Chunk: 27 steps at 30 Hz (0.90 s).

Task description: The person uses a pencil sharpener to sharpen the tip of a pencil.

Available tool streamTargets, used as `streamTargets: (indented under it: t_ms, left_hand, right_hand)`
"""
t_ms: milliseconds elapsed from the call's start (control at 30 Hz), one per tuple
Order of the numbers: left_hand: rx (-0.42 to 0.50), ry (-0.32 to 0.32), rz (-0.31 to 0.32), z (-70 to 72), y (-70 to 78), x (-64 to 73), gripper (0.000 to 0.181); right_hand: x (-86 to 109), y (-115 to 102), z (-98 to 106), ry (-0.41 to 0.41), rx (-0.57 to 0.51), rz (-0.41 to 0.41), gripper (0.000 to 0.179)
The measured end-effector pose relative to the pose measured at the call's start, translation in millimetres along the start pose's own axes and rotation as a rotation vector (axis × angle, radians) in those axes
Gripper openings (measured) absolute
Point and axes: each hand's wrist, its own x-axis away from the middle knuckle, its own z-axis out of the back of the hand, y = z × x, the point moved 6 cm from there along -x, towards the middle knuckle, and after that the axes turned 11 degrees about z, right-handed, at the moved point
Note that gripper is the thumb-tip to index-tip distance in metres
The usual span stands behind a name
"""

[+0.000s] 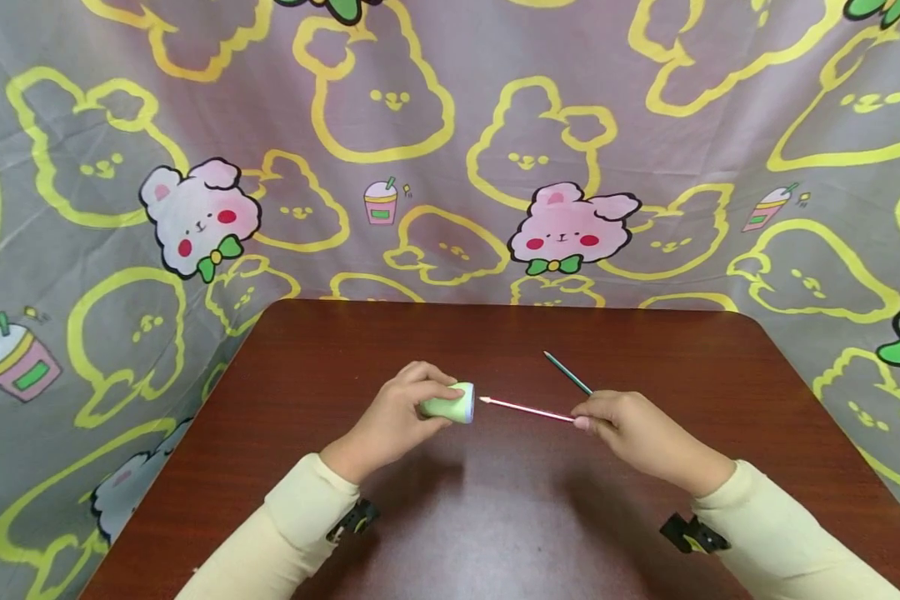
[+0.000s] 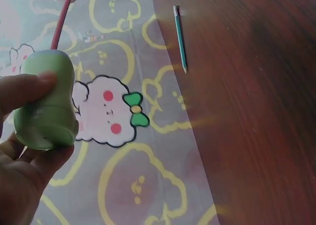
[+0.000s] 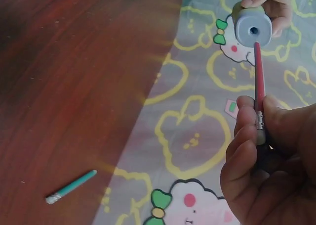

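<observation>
Your right hand (image 1: 637,427) pinches the red pencil (image 1: 525,408) near its rear end, tip just off the sharpener (image 1: 448,406). Your left hand (image 1: 393,414) grips that sharpener between thumb and fingers.

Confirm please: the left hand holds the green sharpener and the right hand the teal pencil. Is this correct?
Not the teal pencil: in the right wrist view, the right hand holds the red pencil. The left hand holds the green sharpener.

Curtained-off nook: cartoon-print cloth (image 1: 450,187) behind brown table (image 1: 345,350).
</observation>
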Motion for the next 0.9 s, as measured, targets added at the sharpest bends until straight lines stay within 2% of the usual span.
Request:
streamTargets:
  t_ms: [100, 300, 433, 700, 900]
  left_hand:
    - [0.041, 0.004, 0.004, 1.7, 0.2, -2.2, 0.036]
    - [0.126, 0.026, 0.082, 5.7, -7.2, -0.6, 0.038]
    - [0.135, 0.045, 0.1, 7.9, -9.8, 0.2, 0.04]
    - [0.156, 0.054, 0.134, 5.4, -13.9, 2.6, 0.04]
    - [0.162, 0.066, 0.137, 3.0, -15.0, 3.7, 0.041]
  right_hand:
    - [0.5, 3, 6, 0.007, -0.031, -0.043, 0.009]
    - [1.9, 8, 7, 0.034, -0.023, -0.052, 0.009]
    - [3.8, 14, 4, 0.061, -0.023, -0.076, 0.007]
    - [7.2, 41, -12, 0.069, -0.072, -0.243, 0.012]
    - [7.4, 54, -25, 0.121, -0.091, -0.301, 0.015]
